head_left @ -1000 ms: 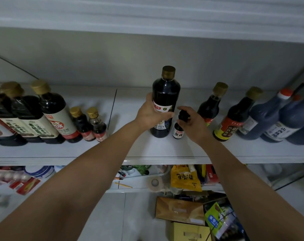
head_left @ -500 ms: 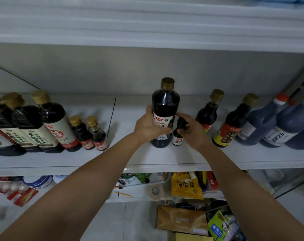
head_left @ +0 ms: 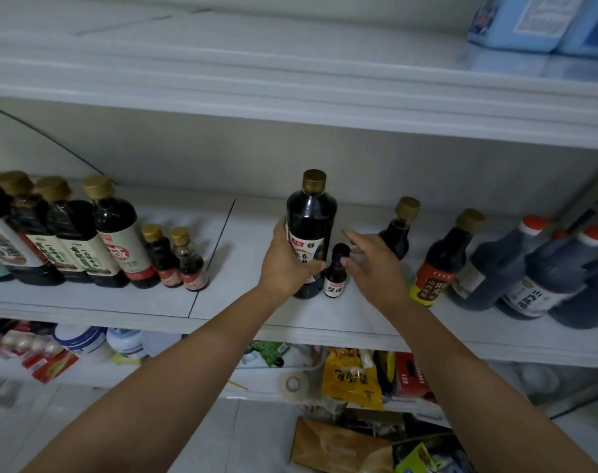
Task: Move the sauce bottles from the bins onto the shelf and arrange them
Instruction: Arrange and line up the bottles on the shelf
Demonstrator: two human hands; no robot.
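A tall dark sauce bottle with a gold cap stands upright on the white shelf, and my left hand is wrapped around its lower half. Right beside it stands a small black-capped bottle. My right hand hovers just to its right with fingers spread, no longer gripping it. On the left of the shelf stands a row of gold-capped dark bottles, ending in two small ones. To the right are two slim gold-capped bottles and big red-capped jugs.
An upper shelf overhangs closely, with blue containers at its right. Below are a lower shelf with packets and a tape roll, a yellow bag, and cardboard boxes on the floor.
My right hand has let go of the small black-capped bottle and opened, drawing slightly right. My left hand still holds the tall bottle. The view has tilted upward.
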